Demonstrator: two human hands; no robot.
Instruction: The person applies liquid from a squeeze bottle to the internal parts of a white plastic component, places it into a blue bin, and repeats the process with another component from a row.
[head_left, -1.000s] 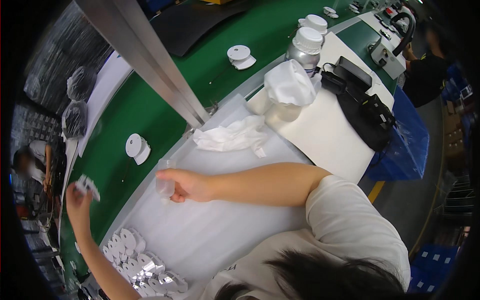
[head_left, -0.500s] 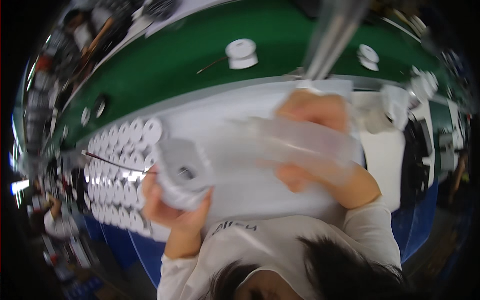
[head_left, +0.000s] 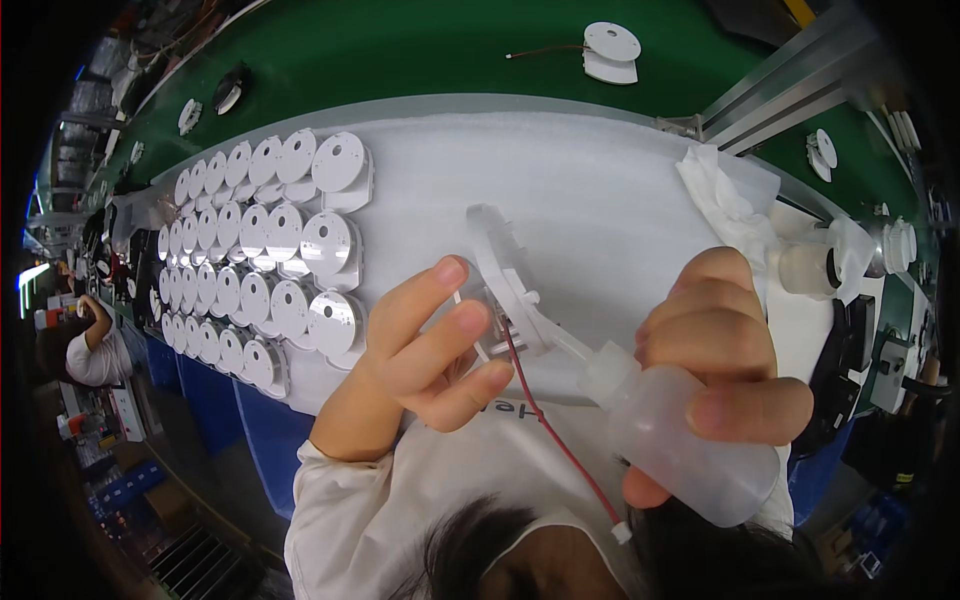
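My left hand is closed on a white plastic housing, which it holds up and tilted nearly edge-on. A thin red and dark wire hangs from the housing, with a small white connector at its end. My right hand is wrapped round a translucent squeeze bottle, tipped so its thin nozzle points up and left. The nozzle tip meets the housing's lower edge in the picture; I cannot tell if it touches. The housing's inner side is mostly hidden.
Several rows of white round parts stand on the white table covering at left. A similar part lies on the green belt. At right are a metal post, white cloth and a jar. Another person sits far left.
My left hand has turned the housing from face-up to nearly edge-on. The squeeze bottle has swung lower, its nozzle now at the housing. The whole view has shifted.
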